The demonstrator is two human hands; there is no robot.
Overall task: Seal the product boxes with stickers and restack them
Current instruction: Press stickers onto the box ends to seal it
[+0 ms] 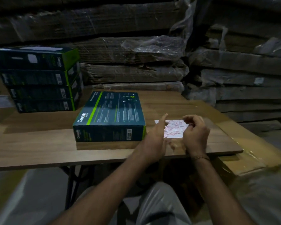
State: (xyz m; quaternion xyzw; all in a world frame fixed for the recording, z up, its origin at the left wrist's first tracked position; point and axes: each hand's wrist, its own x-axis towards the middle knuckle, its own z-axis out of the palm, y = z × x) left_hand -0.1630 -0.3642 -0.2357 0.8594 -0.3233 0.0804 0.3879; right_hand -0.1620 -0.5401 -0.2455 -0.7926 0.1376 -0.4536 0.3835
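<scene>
Head view, dim and blurry: sticker sheet point(174, 128) lay on the table point(39, 143), partly hidden by both hands, red print unreadable. Left hand point(154, 135) had its index finger straight over the sheet, holding nothing. Right hand point(195, 133) curled at the sheet's right edge; grip unclear. "Omada" box point(110, 114) lay flat just left; a stack of four boxes point(39, 78) sat far left.
</scene>
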